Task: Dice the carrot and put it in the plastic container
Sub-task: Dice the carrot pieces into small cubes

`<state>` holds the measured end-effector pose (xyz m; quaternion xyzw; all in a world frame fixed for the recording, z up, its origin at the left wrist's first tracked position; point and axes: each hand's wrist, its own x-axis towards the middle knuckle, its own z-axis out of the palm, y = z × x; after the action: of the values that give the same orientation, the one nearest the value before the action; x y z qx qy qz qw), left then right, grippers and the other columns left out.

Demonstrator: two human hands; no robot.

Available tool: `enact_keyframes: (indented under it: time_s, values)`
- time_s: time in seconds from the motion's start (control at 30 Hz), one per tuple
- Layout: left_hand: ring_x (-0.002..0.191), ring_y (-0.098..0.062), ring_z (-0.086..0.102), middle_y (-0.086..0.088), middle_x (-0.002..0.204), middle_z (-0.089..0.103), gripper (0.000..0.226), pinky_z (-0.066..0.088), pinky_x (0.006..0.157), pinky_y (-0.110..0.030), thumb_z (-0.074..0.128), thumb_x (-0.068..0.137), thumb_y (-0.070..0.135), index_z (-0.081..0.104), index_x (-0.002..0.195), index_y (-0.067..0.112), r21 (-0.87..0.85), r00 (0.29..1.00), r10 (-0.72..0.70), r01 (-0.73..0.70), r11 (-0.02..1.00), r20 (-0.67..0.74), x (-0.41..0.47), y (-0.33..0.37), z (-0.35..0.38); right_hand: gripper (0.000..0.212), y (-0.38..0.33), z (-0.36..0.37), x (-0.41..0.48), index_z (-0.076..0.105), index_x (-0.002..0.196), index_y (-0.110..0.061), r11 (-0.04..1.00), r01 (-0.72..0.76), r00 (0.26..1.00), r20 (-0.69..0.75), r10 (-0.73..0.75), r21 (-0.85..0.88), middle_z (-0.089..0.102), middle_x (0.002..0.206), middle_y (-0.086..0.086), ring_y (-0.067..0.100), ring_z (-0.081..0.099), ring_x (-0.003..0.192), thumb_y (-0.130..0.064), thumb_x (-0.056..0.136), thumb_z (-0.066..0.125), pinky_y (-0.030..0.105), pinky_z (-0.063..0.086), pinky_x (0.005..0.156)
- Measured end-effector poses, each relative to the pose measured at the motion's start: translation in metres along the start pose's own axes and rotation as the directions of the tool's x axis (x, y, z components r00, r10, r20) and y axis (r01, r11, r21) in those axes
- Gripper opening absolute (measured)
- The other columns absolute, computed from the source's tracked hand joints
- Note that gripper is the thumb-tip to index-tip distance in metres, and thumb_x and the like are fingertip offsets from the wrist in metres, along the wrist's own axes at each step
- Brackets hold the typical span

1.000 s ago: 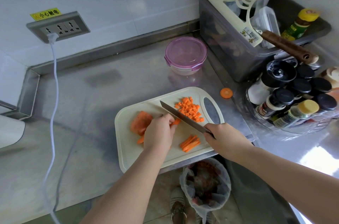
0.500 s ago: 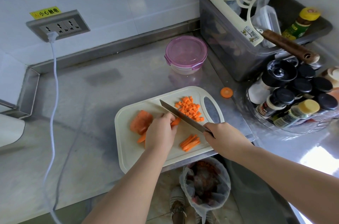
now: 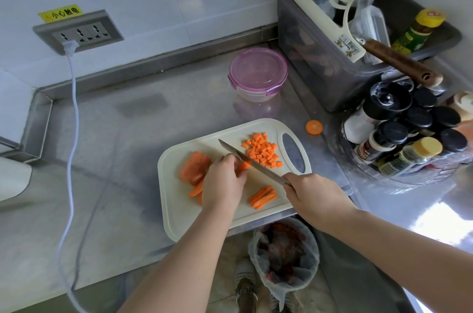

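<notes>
On the white cutting board (image 3: 179, 212) lie a carrot chunk (image 3: 193, 168), a pile of diced carrot (image 3: 263, 151) and a few carrot sticks (image 3: 263, 197). My left hand (image 3: 222, 182) holds down carrot strips (image 3: 243, 166) with curled fingers. My right hand (image 3: 316, 198) grips the knife (image 3: 249, 161), whose blade lies across the strips just right of my left fingertips. The plastic container (image 3: 257, 74) with its pink lid on stands behind the board.
A carrot end slice (image 3: 314, 127) lies on the steel counter right of the board. A grey bin (image 3: 332, 74) of utensils and a spice rack (image 3: 409, 133) crowd the right side. A white cable (image 3: 73, 113) hangs from the wall socket. A lined waste bin (image 3: 284, 248) stands below the counter edge.
The knife blade and my left fingers have shifted only slightly on the strips; the diced pile looks much the same.
</notes>
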<state>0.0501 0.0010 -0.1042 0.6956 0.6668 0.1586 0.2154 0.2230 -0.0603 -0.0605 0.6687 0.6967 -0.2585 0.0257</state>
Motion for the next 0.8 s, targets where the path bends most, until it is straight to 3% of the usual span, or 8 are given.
enact_keyframes:
  time_s: [0.2,0.37,0.57,0.7,0.8]
  values:
    - [0.085,-0.022,0.065,-0.004,0.094,0.068,0.014,0.052,0.076,-0.036,0.065,0.087,0.022,0.068,0.095,0.012,0.013,1.0,0.023,-0.023,1.0,0.015,0.0,0.002,0.001,0.018,-0.001,0.001,0.002,0.044,0.093,-0.02,0.999,0.004,1.0,0.021,-0.003,-0.049,0.051,0.074,0.001,0.028,0.059,0.073,-0.027,0.102,0.03,0.031,0.036,0.055]
    - [0.087,-0.021,0.064,-0.004,0.096,0.068,0.013,0.05,0.076,-0.032,0.064,0.088,0.022,0.068,0.097,0.012,0.028,1.0,0.01,-0.011,1.0,0.026,0.001,0.003,0.001,0.012,0.0,0.006,0.005,0.047,0.108,-0.017,0.983,0.013,0.998,0.061,-0.002,-0.181,0.054,0.08,0.001,0.026,0.062,0.073,-0.016,0.101,0.037,0.034,0.048,0.059]
    - [0.088,-0.022,0.063,-0.004,0.095,0.069,0.012,0.043,0.07,-0.027,0.063,0.089,0.023,0.067,0.094,0.013,0.032,1.0,-0.01,0.009,0.999,0.021,0.002,0.004,0.002,0.02,0.002,0.009,0.013,0.046,0.12,-0.015,0.971,-0.003,0.99,0.133,0.036,-0.238,0.035,0.074,-0.005,0.022,0.052,0.073,-0.011,0.101,0.039,0.03,0.044,0.058]
    - [0.088,-0.021,0.064,-0.004,0.094,0.069,0.011,0.04,0.068,-0.024,0.062,0.089,0.023,0.066,0.095,0.014,0.018,1.0,-0.028,0.028,0.999,0.007,0.001,0.006,0.002,0.015,0.004,0.004,0.016,0.049,0.11,-0.016,0.987,-0.045,0.99,0.126,0.064,-0.156,0.043,0.074,-0.004,0.023,0.055,0.074,-0.016,0.102,0.036,0.033,0.048,0.062]
    - [0.088,-0.021,0.064,-0.004,0.095,0.07,0.011,0.044,0.071,-0.027,0.062,0.089,0.022,0.066,0.096,0.014,0.009,1.0,-0.017,0.017,1.0,0.001,0.003,0.007,0.002,0.017,0.007,0.0,0.012,0.045,0.094,-0.018,0.996,-0.054,0.994,0.093,0.06,-0.067,0.046,0.07,-0.002,0.024,0.054,0.069,-0.023,0.102,0.032,0.032,0.039,0.054]
